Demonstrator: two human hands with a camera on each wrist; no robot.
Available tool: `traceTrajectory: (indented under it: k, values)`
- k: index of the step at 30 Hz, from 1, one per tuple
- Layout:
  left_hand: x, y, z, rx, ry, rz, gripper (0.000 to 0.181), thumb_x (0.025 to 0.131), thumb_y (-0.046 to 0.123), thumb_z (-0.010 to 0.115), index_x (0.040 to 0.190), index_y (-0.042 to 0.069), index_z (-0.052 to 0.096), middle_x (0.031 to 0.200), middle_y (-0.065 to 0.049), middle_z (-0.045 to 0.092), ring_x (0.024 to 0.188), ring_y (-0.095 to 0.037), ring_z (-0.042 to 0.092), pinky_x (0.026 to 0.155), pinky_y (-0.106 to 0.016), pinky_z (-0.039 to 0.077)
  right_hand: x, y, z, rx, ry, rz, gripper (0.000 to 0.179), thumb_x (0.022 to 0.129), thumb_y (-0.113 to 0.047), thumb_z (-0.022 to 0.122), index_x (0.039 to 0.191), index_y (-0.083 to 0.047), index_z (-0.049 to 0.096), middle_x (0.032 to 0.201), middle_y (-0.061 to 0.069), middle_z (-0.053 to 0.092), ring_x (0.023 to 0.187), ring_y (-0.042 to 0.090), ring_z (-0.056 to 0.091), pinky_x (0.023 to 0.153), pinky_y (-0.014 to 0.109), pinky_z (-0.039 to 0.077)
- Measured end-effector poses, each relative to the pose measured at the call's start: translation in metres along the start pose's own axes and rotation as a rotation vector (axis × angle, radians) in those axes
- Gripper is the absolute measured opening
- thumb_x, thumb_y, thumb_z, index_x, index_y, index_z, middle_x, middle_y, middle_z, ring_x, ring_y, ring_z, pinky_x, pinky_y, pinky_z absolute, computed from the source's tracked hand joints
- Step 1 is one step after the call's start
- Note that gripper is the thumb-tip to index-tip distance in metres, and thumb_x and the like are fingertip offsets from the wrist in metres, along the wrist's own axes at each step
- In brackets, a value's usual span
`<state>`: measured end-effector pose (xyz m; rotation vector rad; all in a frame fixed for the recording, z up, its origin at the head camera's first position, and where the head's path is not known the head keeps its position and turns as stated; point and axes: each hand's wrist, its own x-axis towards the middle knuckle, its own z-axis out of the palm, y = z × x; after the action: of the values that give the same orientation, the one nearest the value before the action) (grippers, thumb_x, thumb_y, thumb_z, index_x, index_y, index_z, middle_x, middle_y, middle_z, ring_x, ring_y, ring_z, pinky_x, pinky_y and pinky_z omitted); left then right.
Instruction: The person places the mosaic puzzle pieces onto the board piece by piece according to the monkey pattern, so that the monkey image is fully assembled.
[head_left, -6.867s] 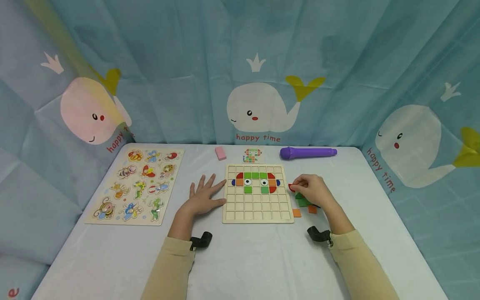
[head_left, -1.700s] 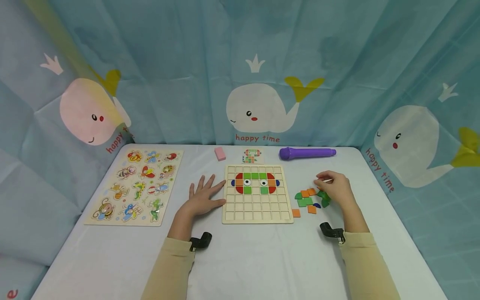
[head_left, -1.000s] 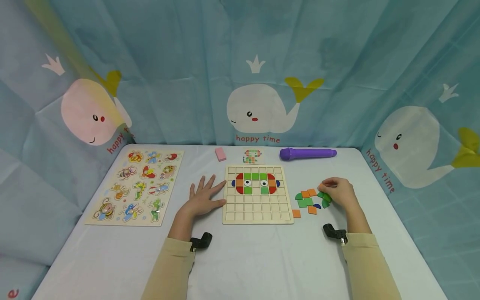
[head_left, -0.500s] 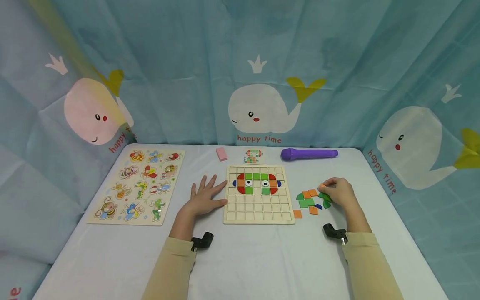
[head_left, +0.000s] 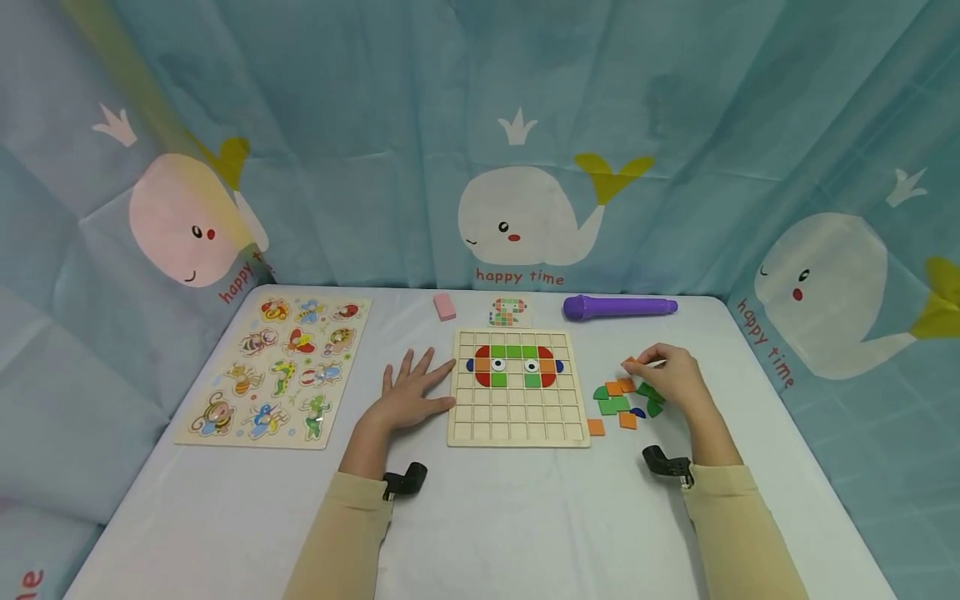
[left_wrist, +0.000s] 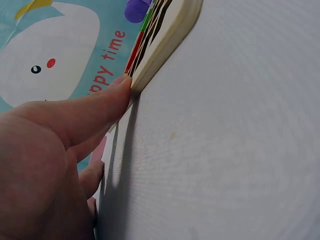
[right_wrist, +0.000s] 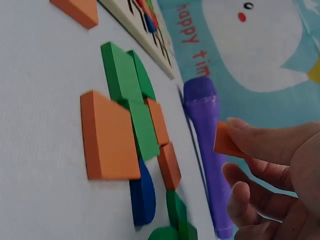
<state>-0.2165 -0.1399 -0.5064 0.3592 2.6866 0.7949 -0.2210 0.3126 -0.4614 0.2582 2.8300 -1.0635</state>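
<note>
My right hand (head_left: 672,377) pinches an orange square tile (right_wrist: 225,142) between thumb and forefinger, raised above the loose pieces. My left hand (head_left: 408,402) lies on the table with fingers spread, its thumb and forefinger tips at the left edge of the wooden grid board (head_left: 517,432). On the board's upper rows sits a face pattern of red, orange, green and blue pieces, with two round eye tiles (head_left: 532,366). Beside the board's right edge lie loose pieces: green tiles (right_wrist: 122,75), orange tiles (right_wrist: 112,140), a blue half-round piece (right_wrist: 143,195) and darker green pieces (head_left: 652,398).
Behind the board lies a small pattern card (head_left: 508,312), with a pink block (head_left: 444,307) to its left and a purple toy microphone (head_left: 619,307) to its right. An insect peg puzzle board (head_left: 225,379) covers the table's left side. Printed curtains rise behind the table.
Earlier my right hand held a red piece; a red piece now fills the pattern's lower left corner. Since then that hand reached the loose pieces and lifted an orange tile leftward. My left hand stays put.
</note>
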Motion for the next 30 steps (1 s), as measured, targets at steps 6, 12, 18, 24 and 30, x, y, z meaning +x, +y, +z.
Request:
traceTrajectory:
  k: [6,12,18,24,30]
  values:
    - [0.000,0.000,0.000,0.002,0.003,0.023,0.074,0.094,0.053,0.063,0.159,0.032,0.033,0.171,-0.008,0.006,0.156,-0.039,-0.013,0.119,-0.065,-0.015,-0.003,-0.012,0.008,0.011,0.004,-0.077,0.036,0.092,-0.039,0.075,0.097,-0.005,0.066,0.093,0.012,0.068,0.082,0.024,0.058,0.063,0.030,0.049]
    - [-0.001,0.000,-0.001,-0.003,0.001,0.026,0.074,0.094,0.053,0.063,0.159,0.032,0.034,0.171,-0.009,0.006,0.156,-0.040,-0.013,0.118,-0.066,-0.015,-0.006,-0.029,0.019,0.047,-0.009,-0.093,0.036,0.090,-0.040,0.076,0.097,-0.005,0.067,0.089,0.012,0.068,0.077,0.022,0.058,0.063,0.029,0.050]
    - [0.000,0.000,0.000,-0.002,-0.010,0.010,0.075,0.094,0.053,0.063,0.159,0.033,0.033,0.171,-0.008,0.005,0.156,-0.039,-0.014,0.118,-0.065,-0.015,-0.008,-0.041,0.031,0.049,-0.051,-0.118,0.027,0.095,-0.031,0.072,0.102,-0.005,0.070,0.095,0.015,0.072,0.079,0.023,0.063,0.065,0.029,0.053]
    - [0.000,0.000,0.001,0.003,-0.007,0.011,0.075,0.094,0.054,0.063,0.159,0.033,0.033,0.171,-0.008,0.005,0.156,-0.038,-0.014,0.118,-0.065,-0.015,-0.008,-0.046,0.045,0.024,-0.059,-0.186,0.020,0.099,-0.025,0.067,0.106,-0.008,0.074,0.098,0.011,0.074,0.081,0.021,0.063,0.067,0.030,0.052]
    - [-0.001,0.000,0.000,-0.001,-0.004,0.009,0.074,0.094,0.053,0.064,0.159,0.033,0.033,0.171,-0.008,0.005,0.156,-0.038,-0.014,0.118,-0.065,-0.016,-0.010,-0.056,0.058,0.027,-0.062,-0.250,0.016,0.099,-0.022,0.067,0.104,-0.009,0.075,0.096,0.006,0.074,0.082,0.021,0.061,0.071,0.032,0.050]
